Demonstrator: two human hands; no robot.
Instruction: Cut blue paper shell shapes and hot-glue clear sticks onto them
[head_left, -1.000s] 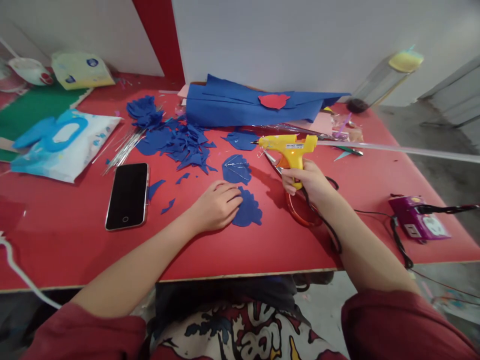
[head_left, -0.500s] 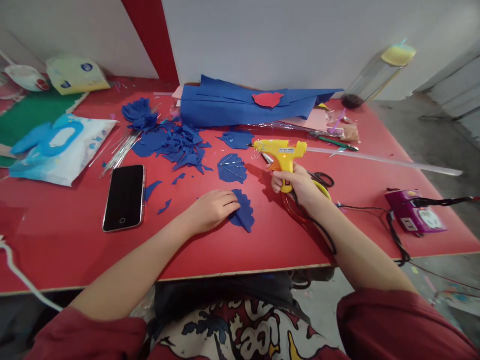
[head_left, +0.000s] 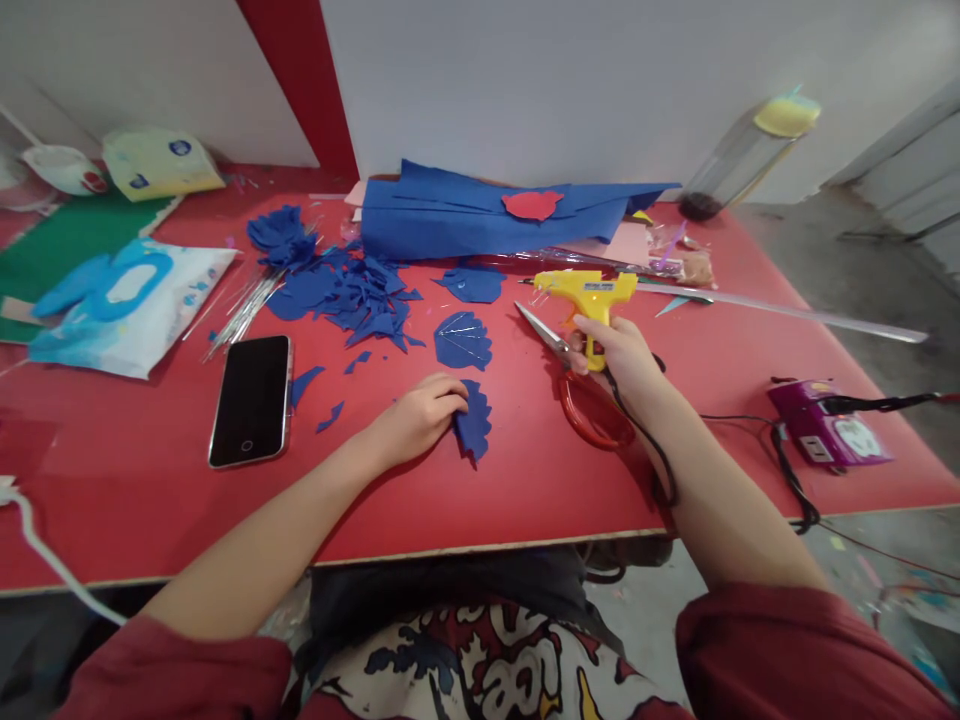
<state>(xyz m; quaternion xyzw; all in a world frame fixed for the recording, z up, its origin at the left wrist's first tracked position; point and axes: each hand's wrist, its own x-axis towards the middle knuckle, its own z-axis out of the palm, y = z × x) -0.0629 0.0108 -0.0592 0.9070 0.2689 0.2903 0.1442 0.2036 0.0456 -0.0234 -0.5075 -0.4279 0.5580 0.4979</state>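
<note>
At a red table (head_left: 525,490), the left hand (head_left: 429,408) is gripping a scalloped blue felt-like piece (head_left: 474,425), the right hand (head_left: 619,352) a yellow glue gun (head_left: 581,286).

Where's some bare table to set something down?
Between the phone and the white cable; between the nearest blue cutout and the scissors; between the clear rod and the purple box. It's crowded around the blue scraps and silver wires.

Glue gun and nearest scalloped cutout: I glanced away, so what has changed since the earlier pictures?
The right hand has moved the yellow glue gun right, uncovering more of the scissors. The left hand has shifted slightly leftward with the nearest blue scalloped cutout. Nothing was let go. The smartphone and the white-streaked blue cutout stayed put.
</note>
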